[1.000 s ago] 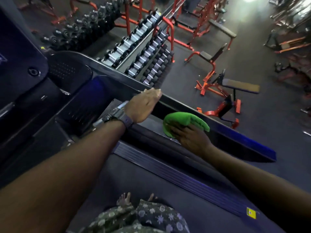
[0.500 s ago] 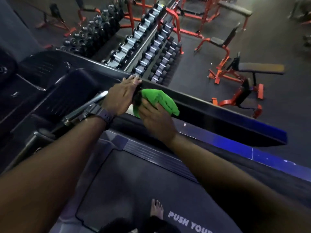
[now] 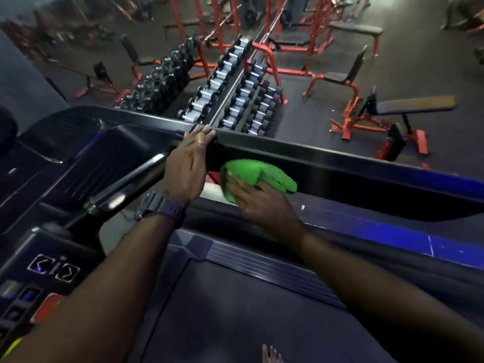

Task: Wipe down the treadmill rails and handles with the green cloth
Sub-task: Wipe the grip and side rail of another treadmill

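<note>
The black treadmill side rail (image 3: 340, 158) runs from centre to the right edge. My left hand (image 3: 187, 166), with a watch on the wrist, lies on the rail's top edge, fingers curled over it. Just to its right the green cloth (image 3: 258, 172) is pressed flat against the rail's inner face by my right hand (image 3: 259, 203), whose fingers spread over the cloth's lower part. A silver-and-black handle bar (image 3: 125, 184) slants down to the left beneath my left wrist.
The treadmill console with lit buttons (image 3: 52, 268) is at lower left, the belt (image 3: 235, 318) below my arms, a bare foot (image 3: 271, 355) at the bottom edge. Beyond the rail stand dumbbell racks (image 3: 235, 93) and red benches (image 3: 379, 111) on the dark gym floor.
My right hand carried the cloth left along the rail until it met my left hand, and has since slid slightly right and lower on the inner face. My left hand kept its hold on the rail.
</note>
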Demonstrator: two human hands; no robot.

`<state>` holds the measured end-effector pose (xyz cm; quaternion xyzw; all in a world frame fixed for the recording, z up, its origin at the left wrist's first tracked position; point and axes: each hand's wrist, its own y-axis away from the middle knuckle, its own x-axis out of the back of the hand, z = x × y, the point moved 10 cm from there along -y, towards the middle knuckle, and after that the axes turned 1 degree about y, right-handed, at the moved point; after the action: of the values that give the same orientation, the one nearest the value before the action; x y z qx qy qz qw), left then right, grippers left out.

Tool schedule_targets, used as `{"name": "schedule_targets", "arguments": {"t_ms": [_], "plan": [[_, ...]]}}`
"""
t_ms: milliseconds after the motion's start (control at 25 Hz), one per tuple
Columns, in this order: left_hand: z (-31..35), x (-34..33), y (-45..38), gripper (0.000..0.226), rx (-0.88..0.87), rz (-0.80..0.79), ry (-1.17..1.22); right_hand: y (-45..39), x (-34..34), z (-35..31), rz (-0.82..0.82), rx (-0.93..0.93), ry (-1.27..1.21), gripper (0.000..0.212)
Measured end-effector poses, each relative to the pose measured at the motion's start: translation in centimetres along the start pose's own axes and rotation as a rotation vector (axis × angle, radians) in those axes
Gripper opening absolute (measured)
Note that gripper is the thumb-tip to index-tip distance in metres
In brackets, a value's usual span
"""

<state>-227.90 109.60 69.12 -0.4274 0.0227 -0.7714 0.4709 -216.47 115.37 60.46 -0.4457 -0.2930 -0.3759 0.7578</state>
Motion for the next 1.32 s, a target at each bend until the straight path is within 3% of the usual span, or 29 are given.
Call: {"name": "schedule_targets", "arguments": {"t_ms": [80,280,440,680,800,880,1000,1040,1120,1200,1240,1320], "plan": [[0.3,0.0,0.2,0.064,-0.025,0.068,0.012,3.3,-0.1,0.2,-0.033,0.014,0.076,0.044],[1.6,1.3,1.2,0.061,-0.162,0.223,-0.026,-3.4,4.8,2.4,0.212,-0.288,0.136,0.036],[2.1,1.4,1.3,0.048,-0.091,0.186,-0.115,-1.3,0.5,-1.6,0.128,-0.083,0.179,0.031],[1.2,0.7,1.4,0.046,-0.036,0.231,-0.138,-4.4,0.5,0.0,0.303,-0.335,0.08,0.022],[1.9,1.2,1.9,0.048,-0.077,0.273,-0.168,0.2,-3.0,-2.1,0.263,-0.151,0.137,0.023],[2.2,1.2,2.3,0.049,-0.107,0.27,-0.148,2.0,-2.1,-1.9,0.291,-0.13,0.206,0.029],[2.0,1.3,2.1,0.054,-0.109,0.246,-0.135,-2.0,2.2,0.8,0.455,-0.474,0.064,0.04],[1.9,1.4,1.8,0.055,-0.1,0.236,-0.13,-3.4,2.3,0.8,0.444,-0.516,0.047,0.039],[1.5,1.2,1.5,0.056,-0.066,0.195,-0.117,-3.3,0.1,-0.7,0.305,-0.354,0.111,0.028],[1.1,1.3,1.5,0.057,-0.047,0.189,-0.064,0.1,-1.5,-1.8,0.218,-0.112,0.184,0.033],[0.8,1.5,1.4,0.059,-0.032,0.193,-0.031,1.0,-0.7,-1.3,0.262,-0.119,0.214,0.039],[0.1,1.5,1.2,0.06,0.027,0.178,0.036,-1.3,1.6,0.4,0.322,-0.341,0.183,0.046]]}}
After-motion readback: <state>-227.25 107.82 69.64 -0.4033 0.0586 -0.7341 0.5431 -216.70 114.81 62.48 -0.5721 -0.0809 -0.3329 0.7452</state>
